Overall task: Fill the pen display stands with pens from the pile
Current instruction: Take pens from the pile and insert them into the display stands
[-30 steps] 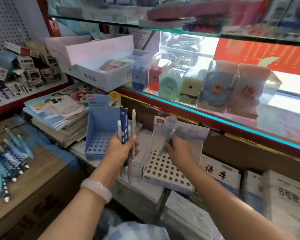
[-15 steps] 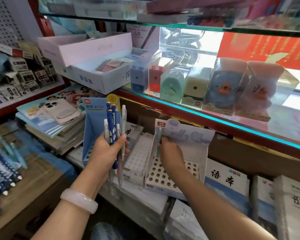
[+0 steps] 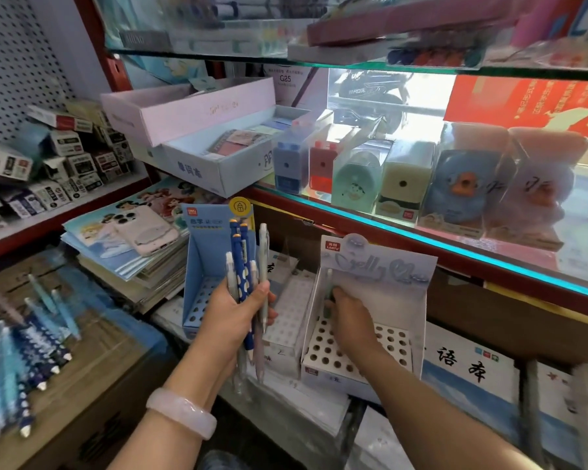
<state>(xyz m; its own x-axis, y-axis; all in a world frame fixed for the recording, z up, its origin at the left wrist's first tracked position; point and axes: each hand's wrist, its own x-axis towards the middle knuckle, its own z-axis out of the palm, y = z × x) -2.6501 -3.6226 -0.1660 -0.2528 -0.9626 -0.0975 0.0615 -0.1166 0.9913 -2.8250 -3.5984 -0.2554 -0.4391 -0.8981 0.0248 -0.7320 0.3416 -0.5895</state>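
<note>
My left hand (image 3: 233, 317) grips a bundle of pens (image 3: 246, 276), dark blue spotted ones and pale ones, held upright in front of the blue display stand (image 3: 206, 262). My right hand (image 3: 350, 325) is inside the white display stand (image 3: 381, 283) and holds a pale green pen (image 3: 328, 293) upright over the back-left holes of its perforated tray. The other holes in that tray look empty. A pile of blue pens (image 3: 21, 357) lies on the cardboard box at the far left.
A third white perforated stand (image 3: 291, 310) sits between the two stands. A phone (image 3: 146, 228) lies on a stack of notebooks (image 3: 129, 262) to the left. Pencil sharpeners in clear boxes (image 3: 404, 184) line the glass shelf above. White notebook boxes (image 3: 469, 371) stand to the right.
My right hand has carried the green pen down and back into the white stand's rear-left corner. The left hand kept its bundle, and the view shifted slightly.
</note>
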